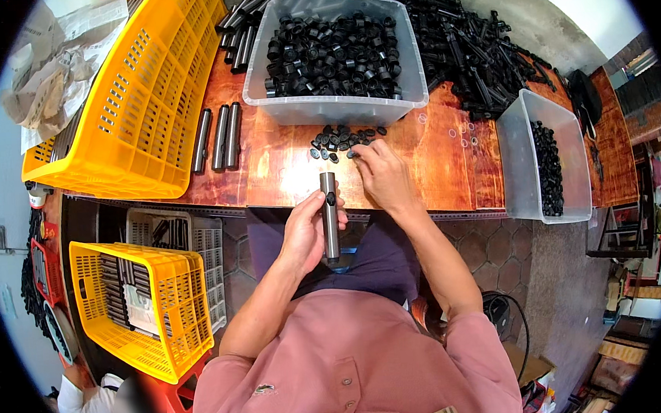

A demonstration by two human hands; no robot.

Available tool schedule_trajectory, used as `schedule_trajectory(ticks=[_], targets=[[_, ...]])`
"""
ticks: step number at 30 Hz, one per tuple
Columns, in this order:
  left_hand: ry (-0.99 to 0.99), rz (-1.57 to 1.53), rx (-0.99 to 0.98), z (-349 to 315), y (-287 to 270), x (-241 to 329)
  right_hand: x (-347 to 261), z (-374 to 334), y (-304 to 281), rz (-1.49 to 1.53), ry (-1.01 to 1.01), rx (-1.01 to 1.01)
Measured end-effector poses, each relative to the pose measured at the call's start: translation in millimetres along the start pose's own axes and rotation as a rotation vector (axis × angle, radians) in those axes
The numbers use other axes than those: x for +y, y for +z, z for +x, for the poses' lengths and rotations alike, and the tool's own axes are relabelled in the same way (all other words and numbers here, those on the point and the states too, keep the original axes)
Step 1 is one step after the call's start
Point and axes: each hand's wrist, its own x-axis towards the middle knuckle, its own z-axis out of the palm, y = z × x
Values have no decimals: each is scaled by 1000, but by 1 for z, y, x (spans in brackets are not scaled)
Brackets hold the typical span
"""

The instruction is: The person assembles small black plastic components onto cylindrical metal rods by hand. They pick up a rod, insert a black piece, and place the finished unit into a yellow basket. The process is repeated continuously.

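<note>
My left hand point(305, 231) is closed around a dark grey metal tube point(331, 233), held upright in front of me at the table's edge. A small black button-like part sits on the tube's side near my thumb. Over the table, the fingers of my right hand point(385, 179) pinch a small black round cap point(352, 154). It is beside a loose pile of similar black caps point(334, 140), just beyond the tube's top end.
A clear bin point(332, 109) full of black rings stands behind the pile. Black parts point(461, 47) are heaped at the back right, near another clear bin point(520, 157). Several metal tubes point(220, 137) lie left, beside a yellow crate point(135, 162). Another yellow crate point(181, 306) stands lower left, near a person point(93, 410).
</note>
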Motion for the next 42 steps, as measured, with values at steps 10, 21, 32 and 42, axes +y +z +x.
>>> schedule_trajectory(ticks=[10,21,32,42], targets=[[-17,-29,-36,-5,-13,0,-8,-17,-5,-13,-85,-107],[-103,-31,-107,-10,-13,0,-16,-24,-21,91,-19,-164],[-212,78,-192,-9,-8,0,-58,-25,-64,-31,-383,-366],[-144,236,-270,-14,-7,-1,-52,-29,-65,231,-285,-388]])
